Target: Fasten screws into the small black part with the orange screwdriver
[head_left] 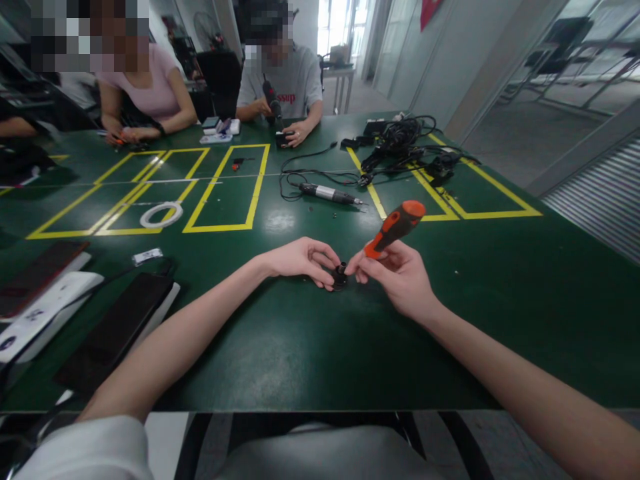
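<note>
A screwdriver [397, 229] with an orange-and-black handle leans up out of my right hand [403, 273], its handle end pointing up and to the right. The thumb and index finger of that hand reach close to a small dark round part [341, 276] with a short upright post. My left hand [307, 260] holds this part from the left, fingers curled around its side, against the green table [280, 353]. The fingers hide some of the part, and the screwdriver's shaft is hard to make out.
Beyond my hands lies a corded electric screwdriver [327, 193]. Tangled black cables [400, 143] lie at the back right. A white ring [161, 215] sits near yellow tape outlines. Phone-like black slabs [117, 330] and a white power strip [47, 313] are at left. Two people work across the table.
</note>
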`<state>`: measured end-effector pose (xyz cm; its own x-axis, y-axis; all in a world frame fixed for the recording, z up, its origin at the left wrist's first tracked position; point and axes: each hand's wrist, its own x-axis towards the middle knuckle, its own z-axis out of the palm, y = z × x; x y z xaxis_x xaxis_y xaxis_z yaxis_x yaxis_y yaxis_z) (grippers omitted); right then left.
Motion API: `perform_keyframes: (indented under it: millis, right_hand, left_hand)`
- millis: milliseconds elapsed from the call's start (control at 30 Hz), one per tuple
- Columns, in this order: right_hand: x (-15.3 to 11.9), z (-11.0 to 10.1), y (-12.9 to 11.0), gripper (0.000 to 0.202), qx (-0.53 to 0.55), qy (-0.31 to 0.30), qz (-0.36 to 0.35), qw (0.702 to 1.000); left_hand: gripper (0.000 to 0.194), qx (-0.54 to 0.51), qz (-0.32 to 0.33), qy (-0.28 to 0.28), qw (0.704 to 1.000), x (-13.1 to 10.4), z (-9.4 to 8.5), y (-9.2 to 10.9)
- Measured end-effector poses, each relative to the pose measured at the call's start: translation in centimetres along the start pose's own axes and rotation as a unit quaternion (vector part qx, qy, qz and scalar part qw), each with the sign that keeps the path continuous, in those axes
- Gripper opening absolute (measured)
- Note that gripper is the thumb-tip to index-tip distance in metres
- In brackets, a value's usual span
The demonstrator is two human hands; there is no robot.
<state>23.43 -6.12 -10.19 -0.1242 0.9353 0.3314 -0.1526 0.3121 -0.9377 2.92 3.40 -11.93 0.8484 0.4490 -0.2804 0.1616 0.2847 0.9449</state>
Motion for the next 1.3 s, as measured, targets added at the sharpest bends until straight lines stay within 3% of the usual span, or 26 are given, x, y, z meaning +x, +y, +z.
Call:
perform_keyframes:
  millis: [167, 400, 633, 833, 1100, 1300]
  right_hand:
    - [0.08, -0.33, 0.02, 0.031, -0.039, 0.004, 0.008, 0.999]
    - [-0.01, -0.12, 0.3, 0.033, 0.014, -0.013, 0.0, 1.0]
    - [0.03, -0.23, -0.1, 0.034, -0.044, 0.009, 0.004, 0.999]
    - [-0.04, -0.07, 0.32, 0.032, 0.015, -0.018, 0.009, 1.0]
    - [0.06, -0.16, -0.17, 0.033, -0.043, 0.002, 0.009, 0.999]
    - [0.01, -0.35, 0.38, 0.031, 0.017, -0.023, 0.018, 0.999]
  left_hand:
    - [0.057, -0.013, -0.001, 0.006, 1.0, 0.11, -0.16, -0.27]
    - [0.053, -0.007, 0.001, -0.007, 1.0, 0.16, -0.41, -0.48]
    - [0.048, 0.007, 0.002, -0.012, 1.0, 0.03, -0.51, -0.26]
    - [0.06, 0.018, 0.023, -0.008, 1.0, -0.01, -0.34, 0.05]
    - [0.048, 0.023, 0.021, -0.008, 0.999, 0.11, -0.04, -0.15]
    - [0.047, 0.029, 0.022, -0.014, 0.999, 0.05, -0.08, -0.12]
